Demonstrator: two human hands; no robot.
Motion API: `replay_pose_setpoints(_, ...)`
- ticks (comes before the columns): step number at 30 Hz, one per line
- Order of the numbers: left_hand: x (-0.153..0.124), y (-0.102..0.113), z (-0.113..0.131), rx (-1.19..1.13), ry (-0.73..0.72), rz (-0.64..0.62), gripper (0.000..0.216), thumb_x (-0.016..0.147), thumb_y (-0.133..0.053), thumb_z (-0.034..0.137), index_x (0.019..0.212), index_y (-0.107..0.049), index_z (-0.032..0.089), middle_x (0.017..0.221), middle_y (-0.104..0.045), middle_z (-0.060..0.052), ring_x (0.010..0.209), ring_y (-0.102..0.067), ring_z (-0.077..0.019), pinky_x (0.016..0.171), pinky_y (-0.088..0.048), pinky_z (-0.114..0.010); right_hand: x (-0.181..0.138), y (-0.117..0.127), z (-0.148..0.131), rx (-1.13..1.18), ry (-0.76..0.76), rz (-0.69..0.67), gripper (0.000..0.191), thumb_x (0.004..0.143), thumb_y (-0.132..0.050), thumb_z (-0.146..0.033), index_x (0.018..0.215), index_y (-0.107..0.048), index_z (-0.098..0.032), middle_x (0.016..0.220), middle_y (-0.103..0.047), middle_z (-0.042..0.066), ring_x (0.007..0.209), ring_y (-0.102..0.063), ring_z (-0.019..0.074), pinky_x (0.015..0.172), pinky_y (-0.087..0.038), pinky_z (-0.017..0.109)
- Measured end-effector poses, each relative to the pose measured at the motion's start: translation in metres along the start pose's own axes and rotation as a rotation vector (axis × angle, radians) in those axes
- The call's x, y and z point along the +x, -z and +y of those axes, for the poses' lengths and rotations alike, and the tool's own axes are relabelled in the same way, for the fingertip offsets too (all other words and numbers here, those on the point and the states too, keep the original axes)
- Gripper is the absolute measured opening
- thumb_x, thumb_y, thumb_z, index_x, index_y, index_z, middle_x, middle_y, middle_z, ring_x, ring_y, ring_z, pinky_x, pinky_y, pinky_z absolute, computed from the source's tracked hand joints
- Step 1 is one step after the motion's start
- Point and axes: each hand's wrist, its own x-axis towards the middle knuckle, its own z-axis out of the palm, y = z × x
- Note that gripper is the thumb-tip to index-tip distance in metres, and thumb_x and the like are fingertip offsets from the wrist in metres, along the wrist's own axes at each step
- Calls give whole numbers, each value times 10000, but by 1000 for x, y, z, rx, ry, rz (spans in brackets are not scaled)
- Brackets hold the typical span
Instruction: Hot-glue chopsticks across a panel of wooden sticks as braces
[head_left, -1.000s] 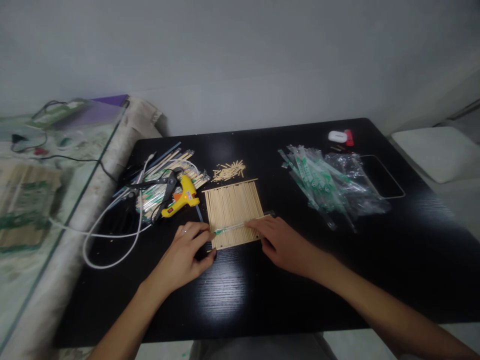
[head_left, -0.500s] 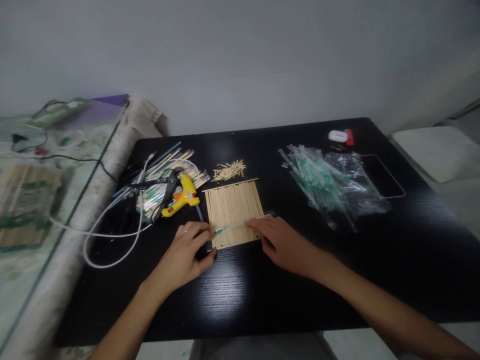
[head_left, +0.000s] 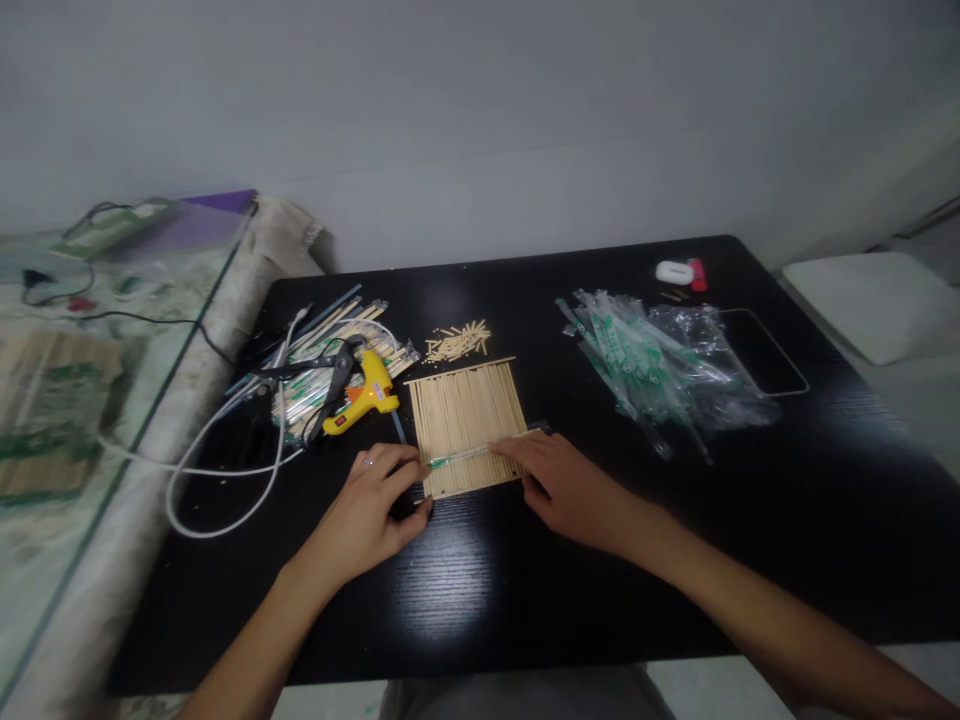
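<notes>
A flat panel of wooden sticks laid side by side [head_left: 469,405] lies on the black table, with a crosswise stick along its far and near edges. Across its nearer part rests a pair of chopsticks in a clear wrapper with green print [head_left: 459,457]. My left hand [head_left: 382,495] grips the left end of the wrapped chopsticks, its thumb by the panel's near left corner. Over the right end, my right hand [head_left: 555,475] holds the wrapped chopsticks down, index finger lying along them. Both sets of fingertips partly hide the ends.
Left of the panel, a yellow glue gun [head_left: 367,393] lies on a heap of wrapped chopsticks [head_left: 300,400], beside a looped white cable [head_left: 225,530]. Behind is a pile of short stick pieces [head_left: 459,341]. At right are empty plastic wrappers [head_left: 637,360], a phone-like slab [head_left: 765,350] and a white case [head_left: 675,272].
</notes>
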Motion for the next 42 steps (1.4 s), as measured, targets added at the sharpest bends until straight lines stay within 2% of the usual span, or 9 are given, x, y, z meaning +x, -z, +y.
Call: replay_pose_setpoints(42, 0, -1, -1, 0, 12, -11, 185, 945, -644, 253, 1126, -675, 229, 1192, -668, -90, 1100, -600, -275, 910, -467, -433, 1, 1, -2, -9, -4, -3, 615, 857, -501, -4, 1432, -552, -214, 1377, -692, 115, 1260, -634, 267, 1071, -467, 495)
